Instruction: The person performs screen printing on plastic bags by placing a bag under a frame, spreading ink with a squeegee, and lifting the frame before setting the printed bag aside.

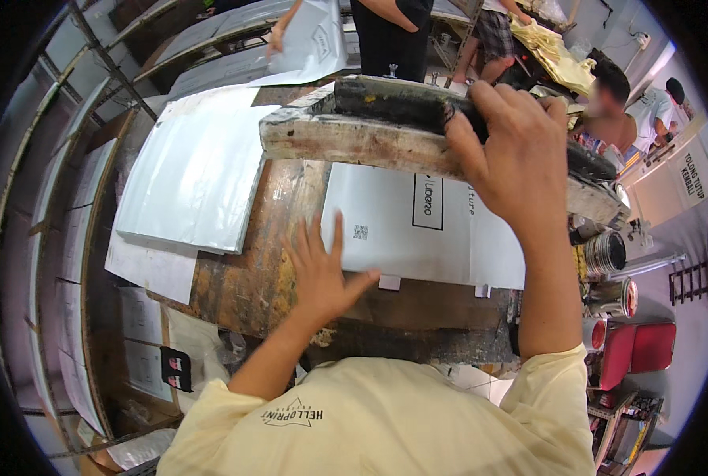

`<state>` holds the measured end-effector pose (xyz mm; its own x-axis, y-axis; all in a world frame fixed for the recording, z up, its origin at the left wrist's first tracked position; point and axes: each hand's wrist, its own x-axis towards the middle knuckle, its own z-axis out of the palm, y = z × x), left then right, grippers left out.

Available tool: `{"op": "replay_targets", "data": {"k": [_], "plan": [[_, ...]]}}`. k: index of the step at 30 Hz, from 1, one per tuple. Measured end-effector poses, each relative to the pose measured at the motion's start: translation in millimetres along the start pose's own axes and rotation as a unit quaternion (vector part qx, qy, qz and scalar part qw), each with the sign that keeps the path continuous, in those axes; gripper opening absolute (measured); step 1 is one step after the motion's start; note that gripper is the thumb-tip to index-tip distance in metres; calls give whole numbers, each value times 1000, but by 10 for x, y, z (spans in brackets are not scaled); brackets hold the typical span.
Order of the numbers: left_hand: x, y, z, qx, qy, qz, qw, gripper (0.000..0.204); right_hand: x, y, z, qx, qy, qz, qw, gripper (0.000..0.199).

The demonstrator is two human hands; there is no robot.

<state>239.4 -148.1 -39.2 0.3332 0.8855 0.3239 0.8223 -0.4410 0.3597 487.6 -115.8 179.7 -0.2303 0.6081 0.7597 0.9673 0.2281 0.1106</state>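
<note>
pale yellow short-sleeved shirt (385,420) with dark triangular chest print.

A printed bag (417,226) lies on the table (251,278), beneath the frame (370,135), right of a bag stack (191,178).

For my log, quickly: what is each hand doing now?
Left hand: open, flat on white printed plastic bag.
Right hand: closed, gripping ink-stained wooden squeegee.

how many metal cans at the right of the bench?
3 that I can make out, stacked down the right edge: upper can beside the printed sheet, middle can below it, red-lidded can lowest. More may hide behind the right forearm.
</note>
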Motion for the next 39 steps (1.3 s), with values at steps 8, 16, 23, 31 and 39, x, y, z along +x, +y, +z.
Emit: {"op": "replay_targets", "data": {"k": [8,16,23,31,39], "plan": [[-457,26,491,59,-196,-53,977,118,374,206,12,-1,-46,11,999,36],[-461,135,475,56,-158,-73,983,116,499,257,12,-10,-57,11,998,38],[242,298,148,-179,-40,-45,982,83,709,52,-153,17,5,21,1000,42],[477,270,-94,-270,192,-1,943,41,654,159,-128,49,-17,17,999,37],[777,-1634,-579,-392,131,-201,888,53,584,299,-19,43,-61,51,996,39]]}}
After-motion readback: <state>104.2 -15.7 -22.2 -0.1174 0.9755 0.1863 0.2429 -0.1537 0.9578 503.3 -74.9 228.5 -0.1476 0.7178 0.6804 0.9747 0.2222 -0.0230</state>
